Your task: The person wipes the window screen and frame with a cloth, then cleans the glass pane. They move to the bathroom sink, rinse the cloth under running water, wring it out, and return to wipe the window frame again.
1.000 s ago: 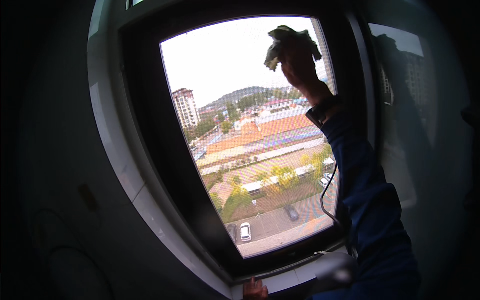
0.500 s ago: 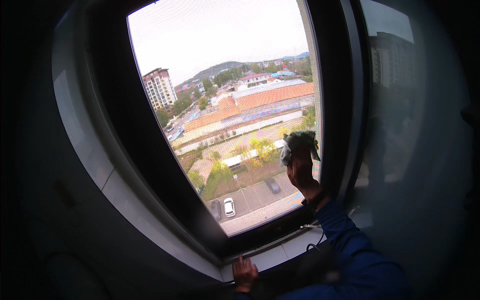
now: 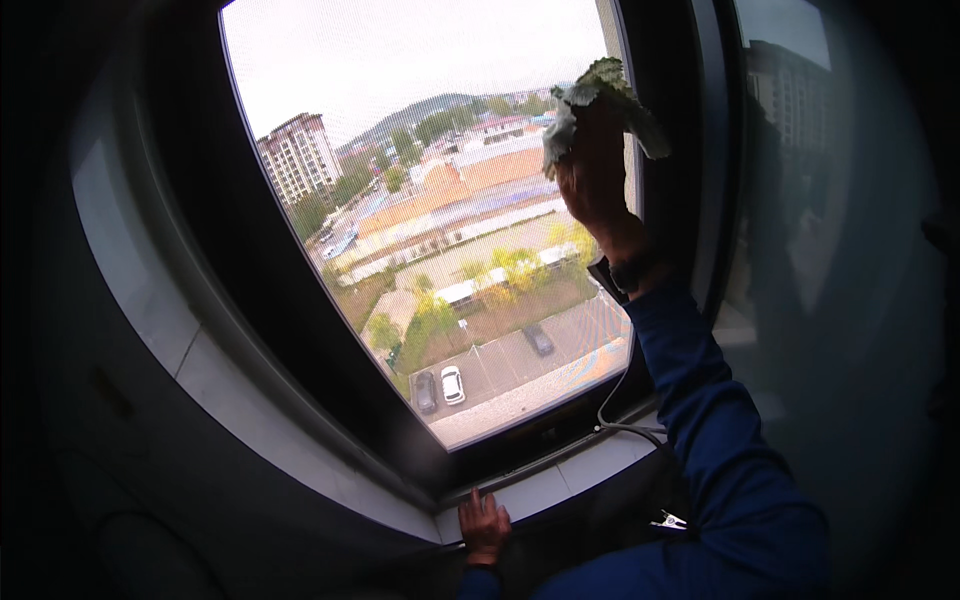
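Cloth (image 3: 562, 130) hides the finger ends of the right hand (image 3: 594, 180); the view's upper edge crops the window (image 3: 430, 225).

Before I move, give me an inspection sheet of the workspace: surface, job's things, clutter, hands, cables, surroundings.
Surface: upright window in a dark frame; pale ledge along its lower edge.
Job's things: crumpled greenish cloth at the window's upper right side; whether it presses on the window cannot be told.
Clutter: small bright clip-like object beside the blue right sleeve.
Hands: right hand raised, holding the cloth; left hand on the ledge, fingers extended.
Cables: grey cable by the window's lower right corner, running behind the right sleeve.
Surroundings: reflective pane at right; outside, buildings and parked cars; room edges too dark to tell.
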The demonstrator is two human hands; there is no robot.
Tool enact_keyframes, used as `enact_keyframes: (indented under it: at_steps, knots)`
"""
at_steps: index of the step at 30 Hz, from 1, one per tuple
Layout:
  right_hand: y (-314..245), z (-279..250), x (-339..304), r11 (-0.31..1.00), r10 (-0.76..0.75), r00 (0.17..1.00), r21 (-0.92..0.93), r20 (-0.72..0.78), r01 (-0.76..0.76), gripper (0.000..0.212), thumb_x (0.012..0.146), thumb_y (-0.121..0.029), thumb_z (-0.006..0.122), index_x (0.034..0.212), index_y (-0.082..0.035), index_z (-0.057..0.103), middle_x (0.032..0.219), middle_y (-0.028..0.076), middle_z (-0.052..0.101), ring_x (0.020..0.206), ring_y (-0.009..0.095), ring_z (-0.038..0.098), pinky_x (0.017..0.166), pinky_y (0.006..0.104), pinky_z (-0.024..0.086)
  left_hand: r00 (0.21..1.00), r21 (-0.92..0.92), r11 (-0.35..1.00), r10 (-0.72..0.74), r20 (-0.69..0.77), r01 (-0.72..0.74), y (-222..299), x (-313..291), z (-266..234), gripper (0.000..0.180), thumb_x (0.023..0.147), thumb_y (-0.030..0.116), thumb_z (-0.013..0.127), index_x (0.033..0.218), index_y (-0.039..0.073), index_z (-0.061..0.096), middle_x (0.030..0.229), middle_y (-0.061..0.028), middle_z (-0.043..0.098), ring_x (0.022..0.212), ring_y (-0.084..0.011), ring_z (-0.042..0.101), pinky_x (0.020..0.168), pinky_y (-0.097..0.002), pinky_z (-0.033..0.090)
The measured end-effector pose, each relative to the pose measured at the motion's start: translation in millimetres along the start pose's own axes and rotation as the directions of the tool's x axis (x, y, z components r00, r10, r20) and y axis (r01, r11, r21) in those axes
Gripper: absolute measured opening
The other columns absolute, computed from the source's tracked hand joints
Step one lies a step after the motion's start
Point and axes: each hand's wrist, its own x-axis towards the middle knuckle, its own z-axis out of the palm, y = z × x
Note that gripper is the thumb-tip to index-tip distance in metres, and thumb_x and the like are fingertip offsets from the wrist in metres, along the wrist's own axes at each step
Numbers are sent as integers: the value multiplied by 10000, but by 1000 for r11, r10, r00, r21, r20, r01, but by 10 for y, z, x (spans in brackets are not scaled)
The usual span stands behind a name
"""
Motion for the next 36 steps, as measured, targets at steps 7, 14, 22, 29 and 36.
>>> enact_keyframes:
  at_steps: [7, 14, 22, 29, 36]
  knots:
    - [-926, -549, -2000, 986, 166, 978, -4, 128, -167, 557, 963, -144, 588, 1491, -12, 471, 1447, 259, 518, 1332, 452, 500, 1212, 547, 307, 1000, -5, 1000, 0, 1, 0, 143, 36, -236, 417, 818, 238, 715, 1157, -4, 698, 1371, -270, 589, 1106, -401, 612, 1068, -536, 446]
    - [-857, -493, -736, 974, 83, 985, -222, 149, -49, 645, 869, -188, 622, 1485, -66, 473, 1478, 257, 450, 1410, 461, 374, 1156, 621, 234, 1000, 6, 1000, 19, 3, -19, 170, 32, -323, 424, 829, 245, 691, 1177, 3, 707, 1388, -269, 581, 1151, -419, 599, 1092, -546, 432]
    - [-970, -264, 156, 966, 81, 993, 238, 85, -100, 622, 831, -98, 719, 1423, -86, 529, 1309, 213, 548, 1250, 423, 501, 1051, 603, 365, 999, 30, 999, 36, -5, -36, 94, 14, -205, 418, 823, 262, 687, 1152, 5, 712, 1353, -282, 599, 1078, -399, 629, 1086, -556, 436]
    - [-881, 12, 851, 977, -213, 977, -12, -25, 213, 719, 775, -210, 791, 1439, -156, 518, 1401, 200, 467, 1332, 432, 428, 1108, 594, 300, 1000, 21, 999, 24, 7, -24, 10, -27, -102, 413, 831, 287, 683, 1153, 32, 725, 1351, -271, 605, 1100, -400, 635, 1079, -553, 442]
    - [-1386, 431, 2046, 915, -402, 875, -98, -270, 391, 605, 794, -236, 779, 1345, -81, 584, 1266, 169, 573, 1249, 387, 497, 1091, 578, 332, 998, 21, 999, 47, -42, -46, -71, -52, 25, 375, 821, 272, 673, 1105, 32, 722, 1294, -273, 644, 1037, -385, 660, 1039, -544, 468]
